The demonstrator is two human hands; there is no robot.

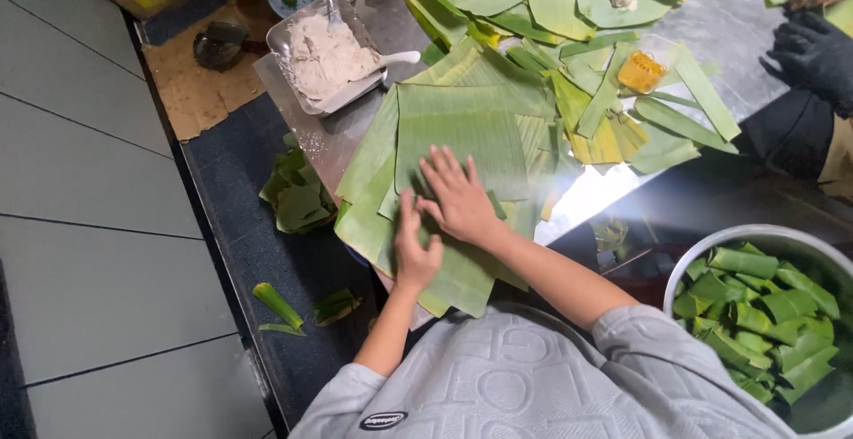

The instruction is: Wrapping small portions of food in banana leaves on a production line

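A stack of large green banana leaf sheets [462,128] lies on a shiny metal table [711,21]. My right hand [458,197] rests flat on the top leaf with its fingers spread. My left hand [413,248] sits just beside it at the leaf's near left part, edge-on, fingers pressing the leaf. Neither hand lifts anything clear of the stack.
A metal tray of white rice mixture [324,52] with a spoon stands at the back left. A small tub of orange filling [641,70] sits among leaf strips. A big bowl of folded leaf parcels [764,315] is at the right. Another person's gloved hand [813,52] is at the far right. Leaf scraps [298,195] lie on the dark ledge.
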